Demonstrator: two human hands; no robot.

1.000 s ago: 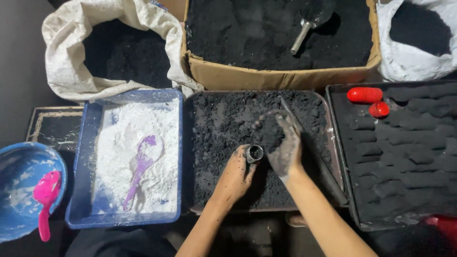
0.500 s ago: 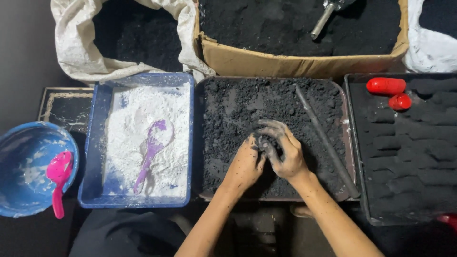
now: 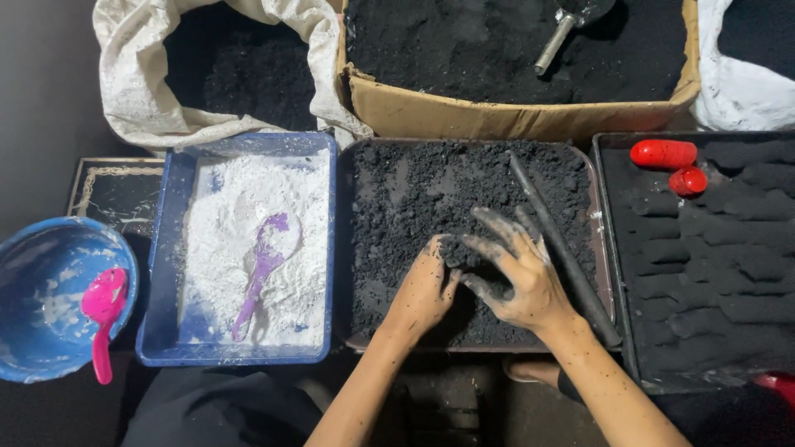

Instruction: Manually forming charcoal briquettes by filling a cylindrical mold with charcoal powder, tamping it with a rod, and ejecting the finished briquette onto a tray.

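A large cardboard box of black powder stands along the top edge, a metal scoop lying in it, with a pale cloth sack of the same dark powder just to its left and a white bag at the top right corner. Below the box sits the middle tray, heaped with coarse black powder; beside it on the left is a blue tray of white powder with a purple spoon lying in it, and on the right a black tray lined with rows of dark moulded pieces and two red caps. At far left a blue bowl holds a pink spoon. No label or sign can be made out on any package. The left hand is curled together around something in the powder, though what it clasps is hidden; the right hand is spread open, fingers apart, pressing down just beside it, both dusted black. A dark rod lies slanted across the tray, touching the right hand's outer edge. The likely mishap is spillage: loose powder pushed over the near rim, or black dust carried into the white powder next door, as the trays stand touching.
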